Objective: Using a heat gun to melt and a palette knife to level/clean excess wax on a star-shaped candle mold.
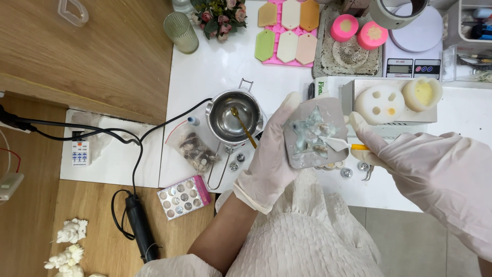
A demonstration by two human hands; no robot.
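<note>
Head view: left hand (271, 154) grips a star mould (312, 134) of shells; right hand (410, 154) pinches a spatula (342, 145) inside.

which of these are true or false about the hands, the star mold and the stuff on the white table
1. The left hand holds the grey star mold. True.
2. The right hand is bare. False: both hands wear white gloves.
3. The right hand holds a small white spatula with its tip at the mold. True.
4. The metal pot is full of pink wax. False: it looks empty except for a gold spoon.
5. The pink tray of hexagon bars sits at the far side of the table. True.
</note>
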